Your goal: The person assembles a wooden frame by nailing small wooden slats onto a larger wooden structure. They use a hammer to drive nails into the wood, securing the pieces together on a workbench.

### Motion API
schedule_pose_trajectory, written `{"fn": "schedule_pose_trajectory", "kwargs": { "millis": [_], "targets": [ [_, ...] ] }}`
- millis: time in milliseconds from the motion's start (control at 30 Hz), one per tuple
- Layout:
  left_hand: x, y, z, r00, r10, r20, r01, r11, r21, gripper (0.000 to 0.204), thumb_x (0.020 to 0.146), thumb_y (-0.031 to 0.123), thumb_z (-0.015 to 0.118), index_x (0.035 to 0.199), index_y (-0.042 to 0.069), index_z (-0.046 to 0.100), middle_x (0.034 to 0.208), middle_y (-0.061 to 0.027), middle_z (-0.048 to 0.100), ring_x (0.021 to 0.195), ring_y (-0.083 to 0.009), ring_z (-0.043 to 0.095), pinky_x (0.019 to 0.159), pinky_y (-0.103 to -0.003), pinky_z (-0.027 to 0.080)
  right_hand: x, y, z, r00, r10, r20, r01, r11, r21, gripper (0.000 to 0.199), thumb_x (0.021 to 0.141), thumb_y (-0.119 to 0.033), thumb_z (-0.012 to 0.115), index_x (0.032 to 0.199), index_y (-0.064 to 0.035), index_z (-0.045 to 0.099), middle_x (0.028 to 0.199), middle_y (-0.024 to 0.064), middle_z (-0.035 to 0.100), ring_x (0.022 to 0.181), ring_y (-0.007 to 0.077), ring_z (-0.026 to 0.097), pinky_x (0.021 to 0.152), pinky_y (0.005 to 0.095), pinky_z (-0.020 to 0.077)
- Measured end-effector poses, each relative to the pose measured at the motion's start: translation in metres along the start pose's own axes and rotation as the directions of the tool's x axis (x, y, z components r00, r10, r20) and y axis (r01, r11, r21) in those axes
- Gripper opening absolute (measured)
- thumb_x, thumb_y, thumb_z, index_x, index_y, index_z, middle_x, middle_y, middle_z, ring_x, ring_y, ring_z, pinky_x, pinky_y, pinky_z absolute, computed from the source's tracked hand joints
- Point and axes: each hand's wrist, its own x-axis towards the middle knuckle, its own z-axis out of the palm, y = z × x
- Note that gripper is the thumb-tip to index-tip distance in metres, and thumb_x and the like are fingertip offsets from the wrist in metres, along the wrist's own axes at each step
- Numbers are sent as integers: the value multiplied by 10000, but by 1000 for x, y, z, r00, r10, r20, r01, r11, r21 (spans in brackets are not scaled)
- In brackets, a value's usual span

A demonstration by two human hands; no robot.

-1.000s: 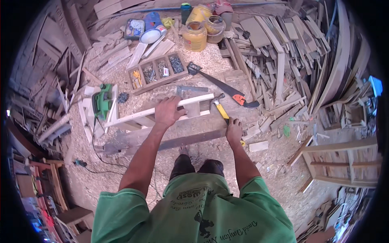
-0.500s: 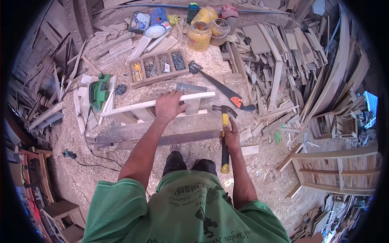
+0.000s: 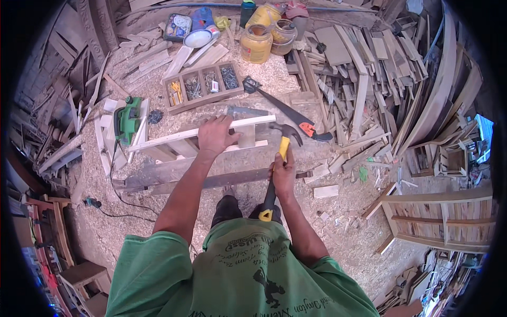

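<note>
My left hand [image 3: 214, 136] grips the upper rail of a small wooden frame [image 3: 169, 139], fingers over the rail and thumb out to the right. Short crosspieces join that rail to a lower one, and the frame rests on a worn workbench [image 3: 222, 179]. In my right hand [image 3: 282, 177] is a claw hammer [image 3: 285, 141], held around its yellow and black handle. Its metal head is raised beside the frame's right end, apart from the rail as far as I can tell. My palm and fingers hide part of the handle.
Beyond the frame lie a compartment box [image 3: 203, 87] of nails and screws and a handsaw [image 3: 285, 111]. A green power planer [image 3: 127, 120] with a cord sits at left. Yellow jars [image 3: 256, 45] stand farther back. Scrap wood [image 3: 364, 68] is heaped at right; shavings cover the ground.
My right hand has moved left and toward me with the hammer, whose handle now tilts and whose head is nearer the frame's right end. My left hand keeps its hold on the rail.
</note>
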Motion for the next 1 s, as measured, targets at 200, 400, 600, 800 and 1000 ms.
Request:
{"fn": "schedule_pose_trajectory", "kwargs": {
  "millis": [200, 400, 600, 800, 1000],
  "targets": [
    [9, -5, -1, 995, -51, 87, 52, 999, -4, 532, 773, 556, 871, 1086, 138, 767, 1054, -76, 789, 1050, -314, 753, 922, -499, 550, 4, 2, -2, 989, 19, 150, -1, 993, -115, 656, 1158, -192, 610, 1757, -138, 349, 688, -5, 591, 525, 87, 546, 463, 281, 487],
    [21, -7, -19, 948, -153, 279, 207, 962, -177, 508, 848, 512, 852, 1237, 189, 802, 1119, -115, 817, 1093, -358, 767, 976, -491, 571, 19, 21, -18, 973, 22, 232, 21, 984, -179, 657, 1147, -172, 626, 1748, -131, 366, 698, -1, 597, 539, 88, 556, 466, 283, 498],
    [20, -18, -19, 859, -197, 472, 341, 908, -242, 427, 896, 486, 824, 1262, 267, 824, 1096, -138, 826, 1068, -376, 779, 990, -498, 583, 24, 50, -22, 993, 117, 4, -116, 992, -45, 537, 1133, -170, 620, 1650, -123, 484, 714, 6, 616, 518, 102, 574, 449, 292, 509],
    [14, -17, -15, 878, -173, 446, 299, 926, -229, 429, 907, 503, 815, 1268, 271, 814, 1063, -153, 821, 1055, -387, 777, 977, -514, 585, 23, 98, -12, 977, 141, 158, -122, 984, -128, 572, 1143, -190, 622, 1687, -148, 450, 716, -2, 606, 547, 98, 585, 462, 300, 519],
    [14, -17, -17, 866, -162, 473, 276, 944, -182, 409, 918, 475, 813, 1262, 254, 788, 1061, -154, 816, 1056, -392, 775, 970, -538, 580, 21, 97, -8, 980, 159, 118, -153, 986, -57, 629, 1133, -178, 642, 1723, -151, 424, 720, -7, 613, 548, 96, 581, 467, 292, 515]
  ]
}}
